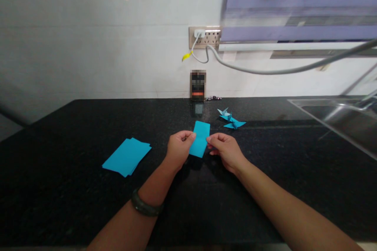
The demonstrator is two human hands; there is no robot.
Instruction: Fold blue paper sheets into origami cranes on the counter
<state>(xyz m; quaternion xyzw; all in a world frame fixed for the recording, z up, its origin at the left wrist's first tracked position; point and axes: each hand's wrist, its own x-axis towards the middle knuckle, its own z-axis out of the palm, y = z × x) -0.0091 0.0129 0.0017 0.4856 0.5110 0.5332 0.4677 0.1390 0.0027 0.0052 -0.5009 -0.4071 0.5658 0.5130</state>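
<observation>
A folded blue sheet of paper [200, 138] is held just above the black counter [73, 204] between both hands. My left hand [178, 149] pinches its left edge with curled fingers. My right hand [225, 150] pinches its right edge the same way. A dark band sits on my left wrist. A stack of flat blue paper sheets [127, 156] lies on the counter to the left of my hands. Behind my right hand lie folded blue paper cranes [231, 119].
A small dark phone-like object [198, 84] leans against the white wall at the counter's back. Above it a wall socket [205, 37] holds a white plug and cable. A steel sink [338, 115] sits at the right.
</observation>
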